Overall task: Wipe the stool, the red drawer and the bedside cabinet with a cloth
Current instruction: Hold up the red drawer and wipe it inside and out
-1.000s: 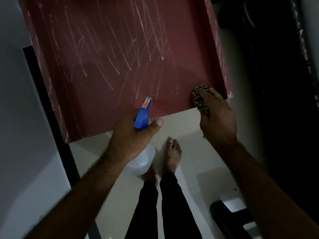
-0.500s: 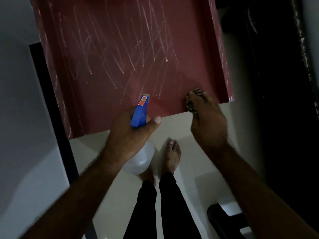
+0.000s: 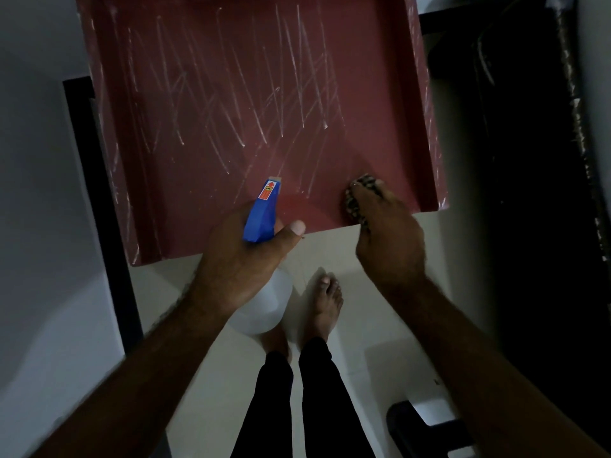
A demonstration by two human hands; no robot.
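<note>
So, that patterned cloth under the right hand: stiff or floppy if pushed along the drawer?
Probably floppy: the cloth is bunched into a wad under the right hand, so it likely deforms rather than slides as a block. Seemingly light, it should drag easily over the smooth red drawer.

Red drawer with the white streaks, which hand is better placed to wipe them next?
Right. The right hand presses the cloth on the red drawer; the left hand is occupied, gripping the spray bottle.
</note>
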